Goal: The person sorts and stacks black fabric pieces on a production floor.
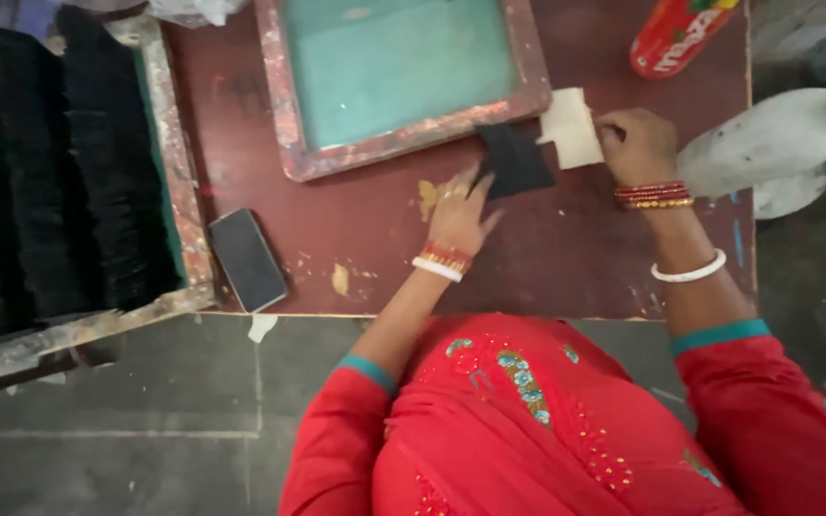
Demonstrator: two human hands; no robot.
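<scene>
Pressing flat with spread fingers, the left hand [458, 212] pins a black card [514, 161] on the table [566, 258]; the right hand [635, 143] pinches a cream card [571, 127]. A framed screen [403, 72] crowds behind, a phone [247, 259] lies left.

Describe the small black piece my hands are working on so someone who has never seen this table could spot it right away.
Start at the dark red table and find the wooden-framed printing screen with its green mesh. Just below the frame's lower right corner lies the black piece, under the left hand's fingertips. It is flat, dark and angular, unlike the pale cream squeegee beside it, gripped by the right hand.
</scene>
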